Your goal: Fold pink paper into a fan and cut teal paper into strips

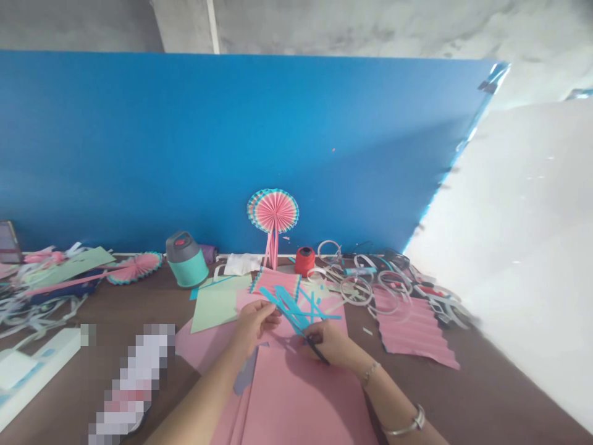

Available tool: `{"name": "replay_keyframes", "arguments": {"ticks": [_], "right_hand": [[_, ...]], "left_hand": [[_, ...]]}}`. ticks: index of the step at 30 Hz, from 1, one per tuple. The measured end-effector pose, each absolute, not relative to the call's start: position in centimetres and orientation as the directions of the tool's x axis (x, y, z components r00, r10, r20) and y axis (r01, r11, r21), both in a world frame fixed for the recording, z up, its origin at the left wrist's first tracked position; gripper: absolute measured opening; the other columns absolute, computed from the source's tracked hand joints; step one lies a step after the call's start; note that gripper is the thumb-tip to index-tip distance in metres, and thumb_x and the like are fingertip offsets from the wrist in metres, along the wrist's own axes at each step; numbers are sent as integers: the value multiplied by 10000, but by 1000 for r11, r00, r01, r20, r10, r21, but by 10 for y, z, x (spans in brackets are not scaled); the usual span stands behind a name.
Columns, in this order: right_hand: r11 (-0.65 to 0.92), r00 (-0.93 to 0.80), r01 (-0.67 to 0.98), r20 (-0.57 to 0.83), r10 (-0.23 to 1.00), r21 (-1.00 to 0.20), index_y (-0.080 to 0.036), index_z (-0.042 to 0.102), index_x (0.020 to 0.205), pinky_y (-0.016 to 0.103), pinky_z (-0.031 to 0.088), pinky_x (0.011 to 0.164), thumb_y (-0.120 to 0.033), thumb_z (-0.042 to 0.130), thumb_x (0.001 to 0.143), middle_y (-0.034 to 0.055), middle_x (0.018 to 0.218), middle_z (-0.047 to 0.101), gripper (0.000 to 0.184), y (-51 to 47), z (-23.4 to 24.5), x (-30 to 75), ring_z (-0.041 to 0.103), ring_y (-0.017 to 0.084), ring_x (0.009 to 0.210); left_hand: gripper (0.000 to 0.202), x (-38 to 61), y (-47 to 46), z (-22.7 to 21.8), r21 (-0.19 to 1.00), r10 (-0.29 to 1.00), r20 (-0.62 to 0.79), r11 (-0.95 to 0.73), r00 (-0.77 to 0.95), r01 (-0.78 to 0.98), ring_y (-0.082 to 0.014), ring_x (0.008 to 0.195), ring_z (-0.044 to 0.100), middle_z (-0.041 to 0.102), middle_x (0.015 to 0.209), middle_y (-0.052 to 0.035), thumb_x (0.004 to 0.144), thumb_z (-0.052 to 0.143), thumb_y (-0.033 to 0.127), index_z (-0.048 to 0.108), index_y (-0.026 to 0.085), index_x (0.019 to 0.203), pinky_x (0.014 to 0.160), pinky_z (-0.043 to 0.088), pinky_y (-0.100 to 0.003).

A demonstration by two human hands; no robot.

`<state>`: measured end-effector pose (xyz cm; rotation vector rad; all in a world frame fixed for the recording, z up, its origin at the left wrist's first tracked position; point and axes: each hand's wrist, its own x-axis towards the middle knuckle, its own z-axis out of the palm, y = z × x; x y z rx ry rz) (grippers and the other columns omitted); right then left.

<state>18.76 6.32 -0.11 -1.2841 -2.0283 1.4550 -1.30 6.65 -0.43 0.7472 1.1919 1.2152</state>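
Observation:
My left hand (259, 321) is closed in a pinch on the end of a blue paper strip (269, 295). Just to its right, my right hand (331, 343) is wrapped round black-handled scissors (319, 352); their blades are hard to make out among the blue strips. More narrow blue strips (317, 306) lie loose and crossed beyond the right hand. Under both hands are large pink paper sheets (301, 395). A pleated pink paper piece with blue edges (278, 283) lies just past the fingers.
A pink paper fan (275, 211) stands against the blue partition (208, 136). Near it are a teal-and-grey container (188, 259) and a red spool (304, 262). White strip rings (356, 290) and pleated pink paper (417, 327) lie right. Another fan (134, 269) lies left.

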Motion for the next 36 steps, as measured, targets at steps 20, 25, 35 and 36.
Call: {"name": "replay_keyframes", "arguments": {"ticks": [20, 25, 35, 36], "right_hand": [[116, -513, 490, -178, 840, -864, -140, 588, 640, 159, 258, 377, -178, 535, 636, -61, 452, 439, 66, 65, -8, 186, 331, 50, 404], [114, -496, 502, -178, 850, -857, -146, 562, 599, 155, 252, 368, -171, 536, 636, -65, 426, 443, 52, 64, -5, 184, 345, 48, 385], [108, -488, 495, -173, 856, -862, -140, 561, 618, 150, 244, 362, -136, 512, 621, -65, 439, 410, 50, 64, -10, 185, 335, 48, 396], [99, -485, 495, -180, 856, -863, -139, 564, 622, 151, 247, 363, -144, 512, 626, -62, 442, 414, 53, 64, -11, 185, 339, 49, 396]], "left_hand": [[230, -9, 63, -3, 928, 954, -297, 281, -32, -245, -114, 511, 631, 696, 639, -51, 620, 730, 341, 617, 144, 660, 487, 460, -180], [232, -9, 63, -4, 932, 956, -290, 274, -36, -236, -119, 522, 637, 703, 655, -56, 623, 719, 350, 617, 145, 656, 488, 460, -182], [245, -9, 63, -4, 938, 959, -281, 264, -45, -226, -126, 532, 645, 705, 665, -62, 619, 722, 358, 616, 142, 664, 496, 470, -187], [246, -9, 62, -4, 938, 959, -280, 263, -48, -224, -129, 536, 647, 706, 663, -62, 621, 721, 360, 617, 142, 669, 494, 470, -186]]}}
